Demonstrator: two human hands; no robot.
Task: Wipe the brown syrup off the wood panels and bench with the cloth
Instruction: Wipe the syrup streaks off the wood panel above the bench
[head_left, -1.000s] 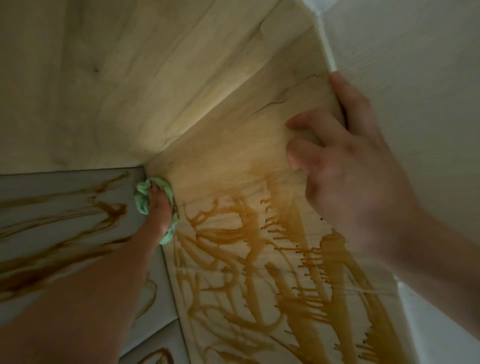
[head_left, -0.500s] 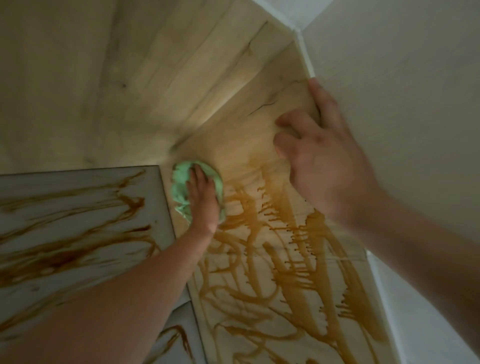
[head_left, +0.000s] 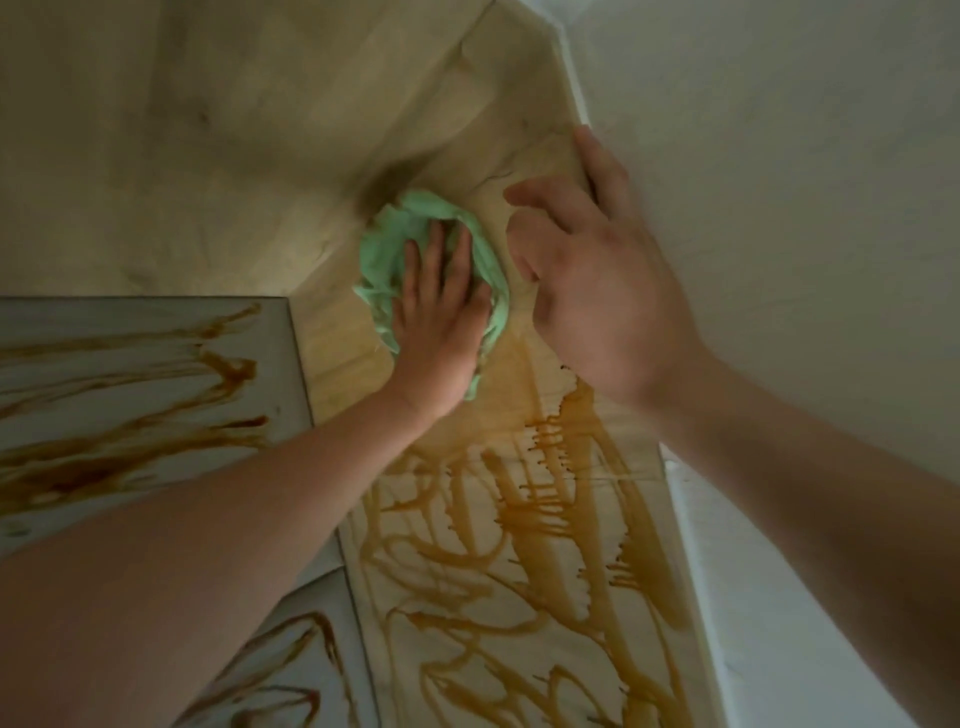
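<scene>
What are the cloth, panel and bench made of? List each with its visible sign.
Cloth: soft fabric, mint green, matte; it bunches into folds.
Panel: pale wood or wood-look laminate, smooth; grain lines show.
Bench: grey, smooth, perhaps painted or laminated; syrup sits on top in streaks.

The left hand (head_left: 436, 332) presses flat on a crumpled green cloth (head_left: 382, 249) against the wood panel (head_left: 337, 338); the right hand (head_left: 597, 291) grips the panel's edge beside the white wall (head_left: 779, 156); brown syrup (head_left: 545, 499) streaks the lower panel and the grey tabletop (head_left: 156, 322) at left.
</scene>
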